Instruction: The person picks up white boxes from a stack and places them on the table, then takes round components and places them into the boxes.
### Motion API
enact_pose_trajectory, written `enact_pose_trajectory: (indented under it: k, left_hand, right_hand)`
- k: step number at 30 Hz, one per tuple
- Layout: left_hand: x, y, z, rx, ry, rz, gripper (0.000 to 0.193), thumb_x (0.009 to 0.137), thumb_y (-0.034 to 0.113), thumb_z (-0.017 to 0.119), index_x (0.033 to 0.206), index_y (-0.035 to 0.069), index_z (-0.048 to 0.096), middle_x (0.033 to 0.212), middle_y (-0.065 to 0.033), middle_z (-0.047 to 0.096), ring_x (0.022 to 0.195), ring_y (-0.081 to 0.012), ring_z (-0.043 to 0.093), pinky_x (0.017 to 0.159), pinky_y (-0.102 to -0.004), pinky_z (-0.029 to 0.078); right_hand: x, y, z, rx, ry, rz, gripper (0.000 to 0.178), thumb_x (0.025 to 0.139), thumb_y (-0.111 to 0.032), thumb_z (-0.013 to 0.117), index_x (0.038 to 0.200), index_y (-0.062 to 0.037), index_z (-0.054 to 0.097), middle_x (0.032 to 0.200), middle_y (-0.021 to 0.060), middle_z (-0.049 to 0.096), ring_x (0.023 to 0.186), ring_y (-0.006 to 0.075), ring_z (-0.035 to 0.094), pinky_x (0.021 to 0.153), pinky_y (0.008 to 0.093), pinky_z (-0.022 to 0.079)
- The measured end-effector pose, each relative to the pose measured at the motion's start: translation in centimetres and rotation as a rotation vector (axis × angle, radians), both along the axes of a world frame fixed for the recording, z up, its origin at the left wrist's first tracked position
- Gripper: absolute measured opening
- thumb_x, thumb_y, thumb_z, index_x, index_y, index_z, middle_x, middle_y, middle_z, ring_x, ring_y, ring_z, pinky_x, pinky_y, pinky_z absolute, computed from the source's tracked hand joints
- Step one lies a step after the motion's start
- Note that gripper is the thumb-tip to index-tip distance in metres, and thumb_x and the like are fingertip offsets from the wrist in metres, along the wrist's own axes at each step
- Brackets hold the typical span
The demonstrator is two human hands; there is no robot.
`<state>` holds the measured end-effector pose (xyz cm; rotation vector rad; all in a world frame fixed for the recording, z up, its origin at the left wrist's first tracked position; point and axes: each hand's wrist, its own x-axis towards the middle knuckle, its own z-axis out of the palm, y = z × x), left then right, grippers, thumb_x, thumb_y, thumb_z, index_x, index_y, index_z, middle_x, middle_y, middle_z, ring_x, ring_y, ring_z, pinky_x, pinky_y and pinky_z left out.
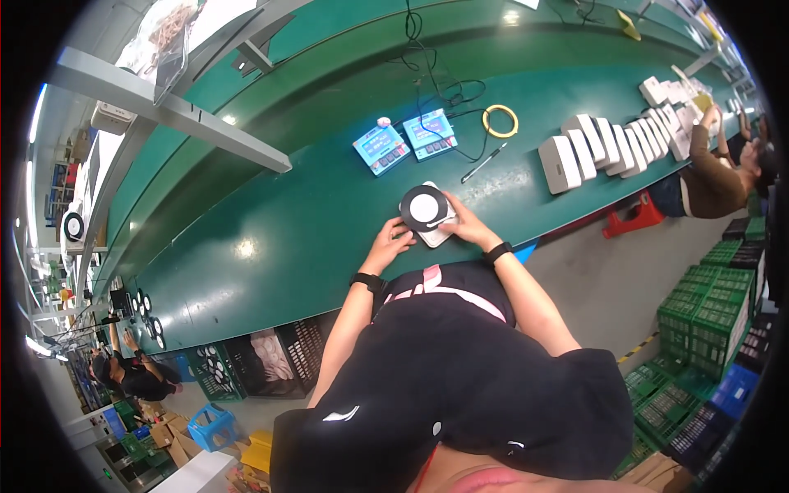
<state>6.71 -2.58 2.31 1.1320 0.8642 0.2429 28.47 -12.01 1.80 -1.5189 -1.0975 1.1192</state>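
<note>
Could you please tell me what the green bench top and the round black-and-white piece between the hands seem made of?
Green bench top: probably a rubber mat or laminate, semi-gloss, since light reflects in soft bright patches. Round piece: likely matte plastic, its black-and-white surface showing no metallic glints.

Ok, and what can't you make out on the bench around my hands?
In the head view:
White piece: mostly covered by the black-and-white disc.
Disc's underside: turned away from the camera.
Left hand: too small to tell whether its fingertips touch the disc.
Two blue-lit devices: their displays are too small to read reliably.
Row of white boxes: nearer ones hide parts of those behind.
</note>
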Motion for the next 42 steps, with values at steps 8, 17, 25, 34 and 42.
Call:
enact_pose_trajectory:
  k: [8,17,25,34,42]
  left_hand:
    - [-4.5,2.0,-2.0,-0.437,-0.371,0.367,0.036,0.095,0.02,0.042,0.127,0.004,0.038,0.105,-0.0173,0.058,0.091,-0.0224,0.061,0.079,-0.0314,0.051]
    - [-4.7,1.3,-2.3,-0.357,-0.319,0.361,0.034,0.096,0.021,0.038,0.126,0.004,0.038,0.106,-0.0177,0.058,0.09,-0.0221,0.06,0.079,-0.0311,0.052]
    - [-4.6,1.2,-2.5,-0.371,-0.33,0.356,0.033,0.096,0.02,0.04,0.125,0.004,0.038,0.105,-0.0179,0.058,0.089,-0.0226,0.061,0.077,-0.0308,0.052]
    - [-5.2,2.0,-2.6,-0.373,-0.349,0.362,0.033,0.095,0.02,0.043,0.124,0.004,0.038,0.103,-0.0186,0.058,0.089,-0.0238,0.061,0.078,-0.0324,0.052]
    - [-3.9,0.5,-3.5,-0.438,-0.474,0.314,0.034,0.091,0.018,0.049,0.122,0.006,0.041,0.101,-0.017,0.059,0.089,-0.025,0.061,0.08,-0.0353,0.051]
  right_hand:
    - [1.0,0.0,0.1,0.006,0.456,0.047,0.068,0.076,0.006,0.055,0.137,-0.0052,0.028,0.136,0.0107,0.037,0.126,0.0208,0.035,0.105,0.0308,0.027]
    - [0.9,-0.7,0.2,-0.003,0.283,0.059,0.069,0.073,0.003,0.06,0.136,-0.0037,0.03,0.135,0.0107,0.038,0.126,0.02,0.035,0.105,0.0292,0.025]
    - [0.9,-0.8,0.3,-0.006,0.231,0.023,0.071,0.07,0.002,0.064,0.134,-0.0033,0.033,0.13,0.0115,0.043,0.121,0.0205,0.04,0.101,0.0294,0.031]
    - [0.4,0.2,0.7,0.006,0.052,0.009,0.071,0.068,-0.004,0.067,0.132,-0.0027,0.035,0.127,0.0135,0.047,0.118,0.0229,0.045,0.1,0.0308,0.033]
    - [1.8,-2.2,-2.4,0.084,-0.198,-0.03,0.073,0.065,-0.007,0.067,0.131,-0.0008,0.036,0.125,0.0178,0.048,0.117,0.0284,0.046,0.1,0.0353,0.035]
